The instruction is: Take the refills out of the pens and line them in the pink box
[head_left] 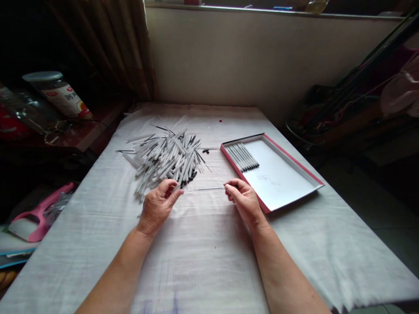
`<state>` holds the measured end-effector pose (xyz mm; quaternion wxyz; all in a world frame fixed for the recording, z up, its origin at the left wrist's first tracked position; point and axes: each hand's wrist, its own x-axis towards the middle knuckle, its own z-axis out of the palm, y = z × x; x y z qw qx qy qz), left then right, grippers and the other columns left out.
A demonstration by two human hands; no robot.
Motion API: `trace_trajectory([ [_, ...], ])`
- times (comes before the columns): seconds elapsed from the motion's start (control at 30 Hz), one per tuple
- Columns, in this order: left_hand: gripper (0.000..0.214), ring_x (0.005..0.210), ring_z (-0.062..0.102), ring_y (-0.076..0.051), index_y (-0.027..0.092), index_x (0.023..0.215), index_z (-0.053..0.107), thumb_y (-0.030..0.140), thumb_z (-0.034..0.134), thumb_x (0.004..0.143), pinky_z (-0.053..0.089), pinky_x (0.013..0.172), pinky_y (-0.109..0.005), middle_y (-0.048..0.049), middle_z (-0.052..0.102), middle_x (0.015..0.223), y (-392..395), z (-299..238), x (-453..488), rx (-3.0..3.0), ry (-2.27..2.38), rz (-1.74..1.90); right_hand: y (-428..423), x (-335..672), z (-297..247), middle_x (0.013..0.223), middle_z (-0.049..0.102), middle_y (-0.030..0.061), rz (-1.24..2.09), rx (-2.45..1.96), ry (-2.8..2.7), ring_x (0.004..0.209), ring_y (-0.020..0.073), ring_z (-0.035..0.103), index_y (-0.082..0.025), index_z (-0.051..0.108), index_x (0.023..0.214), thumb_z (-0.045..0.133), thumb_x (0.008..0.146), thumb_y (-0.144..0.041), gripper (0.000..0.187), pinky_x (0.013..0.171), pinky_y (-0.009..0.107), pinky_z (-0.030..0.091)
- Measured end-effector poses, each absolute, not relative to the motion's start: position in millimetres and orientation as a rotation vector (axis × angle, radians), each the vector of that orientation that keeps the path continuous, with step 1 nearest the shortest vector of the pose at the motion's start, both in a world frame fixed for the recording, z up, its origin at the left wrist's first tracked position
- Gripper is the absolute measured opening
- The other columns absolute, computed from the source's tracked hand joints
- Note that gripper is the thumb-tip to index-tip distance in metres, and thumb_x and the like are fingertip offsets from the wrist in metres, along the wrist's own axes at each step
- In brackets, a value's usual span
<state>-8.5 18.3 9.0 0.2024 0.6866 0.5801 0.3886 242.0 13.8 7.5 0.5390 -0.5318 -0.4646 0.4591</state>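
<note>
Refill (211, 188) points left from the right hand (244, 199), whose grip pinches its end; I cannot tell whether the left hand (160, 204) has anything in its grip. A heap of pen tubes (166, 159) crowds its far side; a red-rimmed box (281, 168) stands right. Bare desk (203, 270) opens on the near side.

Both your arms are bare and reach forward from the near edge of view, the left forearm (119, 266) slanting to the right, the right forearm (284, 266) slanting to the left. Your left hand (159, 201) has its thumb (176, 196) stretched toward curled fingers (167, 184); how firmly they close is hard to tell. Your right hand (244, 198) is pinched at thumb and fingertips. The two hands stand apart, roughly level, turned toward each other.
</note>
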Motion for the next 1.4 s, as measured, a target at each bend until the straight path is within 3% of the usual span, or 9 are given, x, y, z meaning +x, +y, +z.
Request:
trace_trajectory([
  [0.07, 0.028, 0.057, 0.049, -0.011, 0.02, 0.09, 0.061, 0.046, 0.065, 0.079, 0.038, 0.056, -0.022, 0.0026, 0.057, 0.069, 14, 4, 3, 1.726, 1.445, 1.033, 13, 241, 10, 0.057, 0.055, -0.0023, 1.092, -1.247, -1.098, 0.047, 0.0092, 0.046, -0.018, 0.063, 0.076, 0.067, 0.071, -0.04, 0.023, 0.044, 0.023, 0.037],
  [0.17, 0.029, 0.057, 0.044, -0.009, 0.019, 0.087, 0.058, 0.044, 0.067, 0.076, 0.036, 0.054, -0.021, 0.0041, 0.051, 0.068, 11, -3, 13, 1.578, 1.317, 1.032, 12, 242, 10, 0.055, 0.054, -0.0029, 1.097, -1.26, -1.113, 0.046, 0.009, 0.044, -0.018, 0.063, 0.074, 0.066, 0.07, -0.038, 0.02, 0.043, 0.022, 0.035],
  [0.87, 0.026, 0.053, 0.041, -0.009, 0.019, 0.082, 0.062, 0.043, 0.068, 0.075, 0.034, 0.051, -0.021, 0.0052, 0.047, 0.059, 6, 6, 18, 1.642, 1.365, 0.93, 11, 244, 13, 0.057, 0.056, -0.0016, 1.142, -1.303, -1.232, 0.049, 0.0094, 0.045, -0.018, 0.066, 0.073, 0.067, 0.071, -0.038, 0.021, 0.046, 0.022, 0.036],
  [1.0, 0.028, 0.052, 0.041, -0.009, 0.018, 0.079, 0.062, 0.043, 0.07, 0.07, 0.034, 0.05, -0.021, 0.0055, 0.048, 0.058, 7, 8, 22, 1.515, 1.357, 0.96, 10, 249, 14, 0.06, 0.063, 0.0008, 1.284, -1.313, -1.3, 0.051, 0.0104, 0.05, -0.015, 0.072, 0.082, 0.069, 0.07, -0.04, 0.028, 0.048, 0.023, 0.041],
  [1.2, 0.042, 0.06, 0.056, -0.012, 0.015, 0.098, 0.063, 0.049, 0.066, 0.073, 0.04, 0.05, -0.021, -0.0054, 0.068, 0.083, 8, 11, 25, 1.257, 1.246, 0.887, 10, 256, 10, 0.081, 0.075, 0.005, 1.28, -1.372, -1.512, 0.072, 0.0179, 0.066, -0.019, 0.077, 0.089, 0.069, 0.073, -0.034, 0.024, 0.067, 0.029, 0.051],
  [1.4, 0.051, 0.066, 0.063, -0.014, 0.015, 0.107, 0.063, 0.054, 0.064, 0.075, 0.036, 0.044, -0.018, -0.0123, 0.071, 0.1, 9, 8, 19, 1.222, 1.179, 0.762, 11, 256, 5, 0.091, 0.076, 0.0057, 1.179, -1.334, -1.607, 0.086, 0.0222, 0.069, -0.021, 0.077, 0.087, 0.066, 0.077, -0.032, 0.019, 0.082, 0.035, 0.052],
])
